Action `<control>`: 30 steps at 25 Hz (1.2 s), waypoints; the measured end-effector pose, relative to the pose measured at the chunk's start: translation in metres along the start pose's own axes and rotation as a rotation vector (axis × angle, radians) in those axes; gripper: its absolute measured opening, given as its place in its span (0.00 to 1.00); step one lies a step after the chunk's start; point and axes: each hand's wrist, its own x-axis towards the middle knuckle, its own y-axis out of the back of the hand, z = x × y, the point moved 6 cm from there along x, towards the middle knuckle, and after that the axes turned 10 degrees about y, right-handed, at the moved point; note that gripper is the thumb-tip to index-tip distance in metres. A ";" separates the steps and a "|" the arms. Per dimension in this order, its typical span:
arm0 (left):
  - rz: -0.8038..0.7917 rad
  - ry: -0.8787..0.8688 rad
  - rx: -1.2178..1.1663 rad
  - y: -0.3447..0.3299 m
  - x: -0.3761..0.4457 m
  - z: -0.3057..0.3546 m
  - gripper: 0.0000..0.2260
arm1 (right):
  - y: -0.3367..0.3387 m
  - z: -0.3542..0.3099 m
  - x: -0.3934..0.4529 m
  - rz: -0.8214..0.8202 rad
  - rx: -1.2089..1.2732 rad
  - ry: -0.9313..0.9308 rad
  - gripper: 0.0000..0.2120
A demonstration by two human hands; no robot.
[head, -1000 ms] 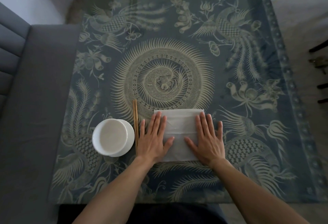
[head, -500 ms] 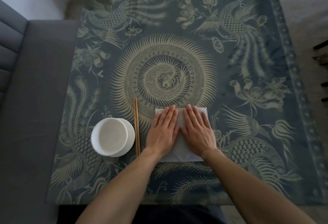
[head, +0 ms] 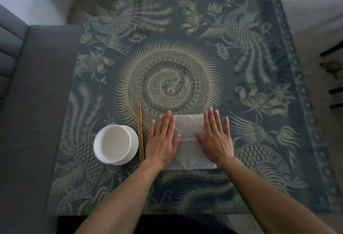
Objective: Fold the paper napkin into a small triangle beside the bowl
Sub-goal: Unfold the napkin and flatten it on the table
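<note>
The thin white paper napkin (head: pixel 187 141) lies flat and square on the patterned blue counter (head: pixel 241 187), near the round white bowl (head: pixel 114 143). The left hand (head: pixel 162 139) and right hand (head: pixel 215 139) press its sides, fingers extended, gripping nothing. No triangle yet; all diagonal folds seem left.

**No legible text or markings**

No words, labels, brand names, numbers or signs can be read anywhere in the head view. The tablecloth (head: pixel 185 63) bears only ornamental motifs (birds, flowers and a central medallion) with no lettering among them. The paper napkin (head: pixel 187 137) and the bowl (head: pixel 115 143) are unprinted.
</note>
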 end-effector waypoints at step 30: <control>-0.073 0.053 0.042 -0.017 -0.067 0.005 0.31 | -0.018 0.001 -0.091 -0.084 0.003 -0.076 0.36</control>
